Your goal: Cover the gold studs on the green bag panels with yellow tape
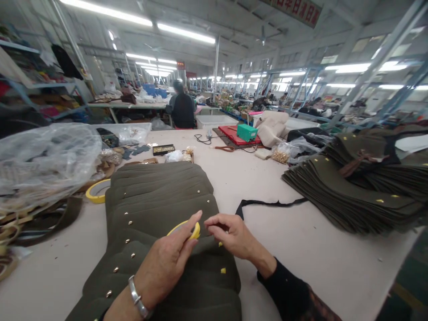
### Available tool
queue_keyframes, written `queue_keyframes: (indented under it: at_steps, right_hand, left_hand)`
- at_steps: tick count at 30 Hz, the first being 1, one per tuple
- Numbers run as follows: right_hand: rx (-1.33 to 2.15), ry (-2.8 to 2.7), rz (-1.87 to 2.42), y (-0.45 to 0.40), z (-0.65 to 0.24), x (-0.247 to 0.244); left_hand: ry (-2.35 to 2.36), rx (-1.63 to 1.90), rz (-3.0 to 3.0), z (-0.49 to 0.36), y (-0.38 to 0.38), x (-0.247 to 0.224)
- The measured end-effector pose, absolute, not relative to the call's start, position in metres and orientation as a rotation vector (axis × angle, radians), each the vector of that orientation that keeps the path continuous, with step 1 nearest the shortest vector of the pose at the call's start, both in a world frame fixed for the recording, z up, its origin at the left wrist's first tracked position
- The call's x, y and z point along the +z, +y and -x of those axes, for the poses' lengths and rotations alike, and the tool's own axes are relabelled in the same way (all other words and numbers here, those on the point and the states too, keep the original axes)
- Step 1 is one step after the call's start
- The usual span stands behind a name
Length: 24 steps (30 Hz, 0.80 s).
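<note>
Overlapping dark olive fabric panels (160, 205) fan across the desk (264, 178). Over them, the left hand (169, 263) grips a yellow tape roll (197, 230); the right hand (230, 234), just beside it, has thumb and fingertips nearly pinched together.

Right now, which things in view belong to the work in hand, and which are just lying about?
Seemingly in use:
- yellow tape roll, in the left hand
- overlapping dark studded pieces, under both hands
- yellow bits on them
- probably the similar stack at right

Seemingly lying about:
- second tape roll
- green box
- brown-handled tool or strap
- clear plastic bag
</note>
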State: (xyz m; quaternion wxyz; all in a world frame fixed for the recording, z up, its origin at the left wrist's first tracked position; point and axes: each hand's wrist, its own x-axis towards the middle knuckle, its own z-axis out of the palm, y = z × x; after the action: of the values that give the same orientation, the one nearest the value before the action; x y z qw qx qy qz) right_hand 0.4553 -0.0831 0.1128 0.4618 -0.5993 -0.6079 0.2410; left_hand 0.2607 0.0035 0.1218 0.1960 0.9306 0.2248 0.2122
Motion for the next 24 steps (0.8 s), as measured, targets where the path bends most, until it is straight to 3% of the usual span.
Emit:
queue_keyframes:
  at_steps: [18,21,24]
  right_hand:
    - [-0.071,-1.746,1.399,-0.068,-0.447,0.087]
    - [-0.057,-1.707,1.448,-0.069,-0.441,0.087]
    - [0.238,-1.468,1.582,-0.067,-0.434,0.09]
  left_hand:
    - [0.67,0.698,-2.621,-0.286,0.008,0.097]
    - [0.687,0.693,-2.636,-0.287,0.01,0.094]
    - [0.702,0.755,-2.66,-0.287,0.008,0.093]
